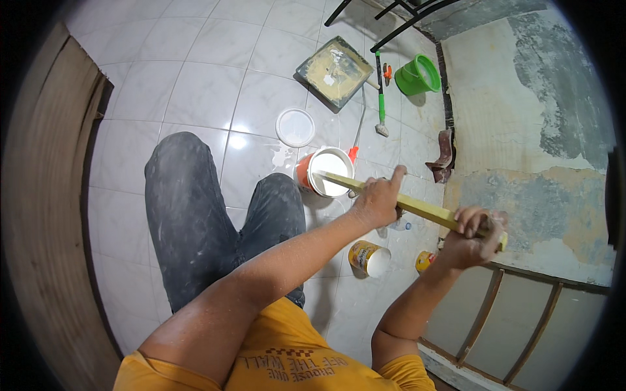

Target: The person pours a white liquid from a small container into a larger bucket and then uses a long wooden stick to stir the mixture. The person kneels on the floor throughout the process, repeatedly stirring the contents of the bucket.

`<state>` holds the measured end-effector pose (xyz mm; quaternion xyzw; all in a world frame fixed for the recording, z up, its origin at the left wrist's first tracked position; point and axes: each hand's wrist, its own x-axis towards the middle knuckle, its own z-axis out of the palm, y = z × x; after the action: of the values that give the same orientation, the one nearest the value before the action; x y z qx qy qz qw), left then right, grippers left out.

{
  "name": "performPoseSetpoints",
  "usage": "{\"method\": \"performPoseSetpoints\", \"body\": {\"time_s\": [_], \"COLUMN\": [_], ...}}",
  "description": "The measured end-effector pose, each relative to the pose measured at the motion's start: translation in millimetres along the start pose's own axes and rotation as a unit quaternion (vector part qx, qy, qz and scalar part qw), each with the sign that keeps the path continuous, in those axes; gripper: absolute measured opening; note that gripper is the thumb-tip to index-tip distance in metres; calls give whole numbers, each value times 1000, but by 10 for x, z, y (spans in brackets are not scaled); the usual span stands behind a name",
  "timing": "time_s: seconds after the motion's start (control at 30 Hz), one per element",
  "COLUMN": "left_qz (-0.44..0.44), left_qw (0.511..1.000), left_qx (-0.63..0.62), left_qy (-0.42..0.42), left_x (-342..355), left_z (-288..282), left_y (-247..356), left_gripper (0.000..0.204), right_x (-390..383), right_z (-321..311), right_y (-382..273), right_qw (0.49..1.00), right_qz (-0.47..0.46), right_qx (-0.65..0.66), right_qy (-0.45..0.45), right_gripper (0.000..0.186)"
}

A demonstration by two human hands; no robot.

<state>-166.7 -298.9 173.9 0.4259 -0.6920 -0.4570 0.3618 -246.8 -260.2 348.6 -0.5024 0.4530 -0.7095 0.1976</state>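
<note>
Head camera looks down on a person seated over a white tiled floor [195, 85], dark paint-flecked trousers stretched out to the left.

Toward the middle, a round white lid [295, 127] lies flat on the tiles, apart from everything else. Just right of it stands an open orange paint bucket [324, 171], filled with white paint nearly to the rim. A long yellowish wooden stick [417, 207] slants from the bucket's mouth down to the right; its far tip rests in or just over the paint, and I cannot tell which.

Left hand [378, 199] grips the stick near its middle, fingers curled round it and the forefinger stretched out along the top. Right hand [471, 238] clamps the stick's near end, fingers wrapped tight and pressed together.

Judging by this, the step in hand is stirring the paint. The next move calls for both hands steering the stick round inside the bucket without tipping it or slopping paint over the edge.

Behind the bucket, a square paint tray [336, 70] lies smeared with pale paint. Below the stick, a small yellow can [369, 258] lies on its side, its open mouth showing white inside. A smaller yellow tin [425, 261] sits beside the right wrist, contents hidden. At far right top, a green bucket [418, 74] leans by the patchy wall [521, 130]; what it holds cannot be seen.
</note>
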Motion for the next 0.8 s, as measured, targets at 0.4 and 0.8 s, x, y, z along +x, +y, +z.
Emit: {"method": "performPoseSetpoints", "body": {"time_s": [0.4, 0.8], "left_qz": [-49, 30], "left_qw": [996, 999], "left_qx": [-80, -29], "left_qy": [-9, 11], "left_x": [109, 81], "left_z": [203, 64], "left_y": [-394, -484], "left_gripper": [76, 78], "right_x": [-183, -314], "right_z": [369, 169], "right_y": [337, 314], "right_qw": [984, 998], "right_qz": [-20, -22], "right_qx": [-173, -51], "right_qy": [40, 24], "right_gripper": [24, 22]}}
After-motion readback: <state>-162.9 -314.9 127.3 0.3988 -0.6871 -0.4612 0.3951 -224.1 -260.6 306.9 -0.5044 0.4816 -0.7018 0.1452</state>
